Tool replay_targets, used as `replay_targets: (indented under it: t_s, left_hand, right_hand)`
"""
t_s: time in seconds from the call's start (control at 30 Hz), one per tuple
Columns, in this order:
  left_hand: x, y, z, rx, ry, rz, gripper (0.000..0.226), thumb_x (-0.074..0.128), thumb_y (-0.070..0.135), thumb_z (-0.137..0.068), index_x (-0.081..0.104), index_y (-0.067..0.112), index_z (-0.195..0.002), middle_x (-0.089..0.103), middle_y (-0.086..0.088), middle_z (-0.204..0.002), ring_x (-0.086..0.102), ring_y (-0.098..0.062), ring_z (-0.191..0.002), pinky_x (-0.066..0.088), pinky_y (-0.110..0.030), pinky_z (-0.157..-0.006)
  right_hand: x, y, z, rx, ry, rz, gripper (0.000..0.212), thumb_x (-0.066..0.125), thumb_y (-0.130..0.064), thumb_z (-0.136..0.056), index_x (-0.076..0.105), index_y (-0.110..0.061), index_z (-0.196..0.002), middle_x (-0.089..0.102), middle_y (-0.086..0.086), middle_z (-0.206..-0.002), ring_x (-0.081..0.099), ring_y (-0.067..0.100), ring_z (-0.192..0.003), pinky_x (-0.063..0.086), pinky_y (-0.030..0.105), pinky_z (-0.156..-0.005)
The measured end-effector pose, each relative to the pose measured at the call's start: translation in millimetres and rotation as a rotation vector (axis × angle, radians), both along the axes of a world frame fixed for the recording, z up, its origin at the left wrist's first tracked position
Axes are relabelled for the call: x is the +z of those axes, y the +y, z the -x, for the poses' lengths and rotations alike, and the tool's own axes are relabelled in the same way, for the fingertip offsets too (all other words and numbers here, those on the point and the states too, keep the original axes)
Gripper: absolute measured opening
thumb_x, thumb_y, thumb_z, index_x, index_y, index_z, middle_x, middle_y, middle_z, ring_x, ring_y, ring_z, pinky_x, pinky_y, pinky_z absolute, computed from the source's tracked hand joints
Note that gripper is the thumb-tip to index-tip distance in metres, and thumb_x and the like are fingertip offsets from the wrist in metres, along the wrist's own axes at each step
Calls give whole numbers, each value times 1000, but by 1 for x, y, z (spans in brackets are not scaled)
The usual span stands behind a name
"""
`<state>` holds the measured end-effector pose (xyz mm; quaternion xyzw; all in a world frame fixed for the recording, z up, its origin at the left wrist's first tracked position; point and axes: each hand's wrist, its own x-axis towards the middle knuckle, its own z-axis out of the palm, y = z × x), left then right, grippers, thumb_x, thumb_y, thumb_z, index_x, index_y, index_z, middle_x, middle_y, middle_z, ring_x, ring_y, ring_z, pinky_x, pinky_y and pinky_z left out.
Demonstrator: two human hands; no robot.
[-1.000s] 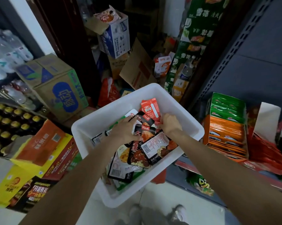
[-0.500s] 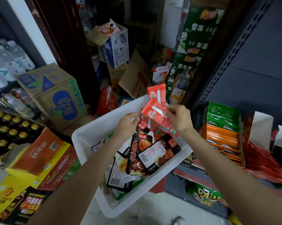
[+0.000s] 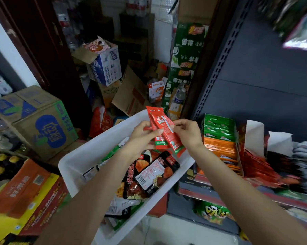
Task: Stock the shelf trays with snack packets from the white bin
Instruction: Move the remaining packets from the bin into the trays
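Hands [image 3: 144, 135] [image 3: 188, 133] pinch glossy red packets [image 3: 164, 129] above bin [image 3: 89, 156]

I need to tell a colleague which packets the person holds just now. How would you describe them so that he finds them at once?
Start at the white bin in the middle, in front of the grey shelf. Just above its far rim, the left hand and the right hand together hold a small bunch of slim red packets. Unlike the wide dark packets lying in the bin, these are narrow, bright red with a green end.
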<state>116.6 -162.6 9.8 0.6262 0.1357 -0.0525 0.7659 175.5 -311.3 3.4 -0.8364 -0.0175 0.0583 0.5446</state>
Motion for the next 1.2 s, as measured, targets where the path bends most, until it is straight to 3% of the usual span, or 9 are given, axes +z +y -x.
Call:
replay_targets:
  t_s: [0.23, 0.4, 0.47, 0.67, 0.83, 0.93, 1.03, 1.1, 1.2]
  left_hand:
    - [14, -66, -12, 39, -257, -551, 19, 68, 24, -86, 55, 25, -99, 68, 5, -93, 66, -7, -84, 54, -25, -72]
    - [25, -117, -18, -66, -333, -730, 34, 52, 32, -96, 57, 25, -129, 67, 2, -112, 63, -15, -103, 50, -30, -89]
    - [22, -139, -25, -137, -356, -803, 33, 46, 25, -99, 57, 22, -130, 64, -8, -113, 59, -23, -107, 46, -31, -88]
    - [13, -201, -45, -96, -359, -624, 27, 53, 14, -95, 59, 21, -121, 60, -4, -108, 60, -15, -99, 44, -17, -79]
    - [17, -252, -67, -111, -198, -542, 52, 63, 34, -88, 45, 13, -133, 60, -3, -118, 60, -16, -103, 50, -37, -92]
    - [24, -284, -75, -176, -272, -514, 35, 68, 27, -85, 56, 14, -114, 66, -3, -102, 64, -14, -88, 53, -33, -86]
    - [30, -310, -84, -140, -383, -640, 25, 71, 18, -83, 65, 11, -106, 67, 4, -92, 61, -4, -75, 47, -15, -73]
    - [29, -323, -89, -137, -414, -738, 27, 72, 18, -82, 66, 11, -107, 70, 1, -95, 63, -8, -80, 48, -19, -75]
    - [21, -337, -95, -133, -387, -818, 26, 71, 18, -83, 67, 10, -107, 71, -1, -98, 65, -11, -83, 46, -11, -72]
  right_hand:
    - [8, -31, 6, -129, -124, -23, 19, 49, -9, -95, 63, -22, -92, 66, -1, -83, 62, 16, -72, 49, 28, -65]
    - [26, -79, 13, -10, 176, -402, 37, 37, -49, -97, 66, -27, -92, 70, -2, -87, 68, 15, -85, 54, 27, -74]
    - [25, -104, 12, 5, 199, -444, 32, 46, -48, -93, 66, -25, -103, 71, 5, -101, 68, 23, -98, 54, 35, -86]
    - [25, -191, 6, -51, 166, -452, 17, 58, -27, -92, 64, -18, -105, 71, 10, -102, 69, 27, -92, 54, 43, -87]
    - [22, -260, -3, -22, 127, -487, 22, 59, -10, -90, 62, -8, -112, 72, 9, -101, 69, 22, -89, 56, 35, -82]
    - [25, -296, -11, 2, 28, -399, 19, 62, -2, -87, 65, -10, -104, 70, 8, -96, 67, 17, -84, 56, 31, -77]
    - [26, -322, -25, 30, -103, -265, 22, 65, 8, -81, 65, -5, -99, 70, -8, -79, 63, 1, -71, 50, 15, -67]
    - [22, -334, -35, 37, -168, -154, 26, 68, 8, -77, 66, -7, -98, 69, -16, -76, 61, -7, -69, 46, 10, -66]
    - [9, -346, -46, 20, -201, 22, 25, 73, -3, -77, 68, -19, -95, 69, -9, -84, 63, -4, -74, 47, 10, -69]
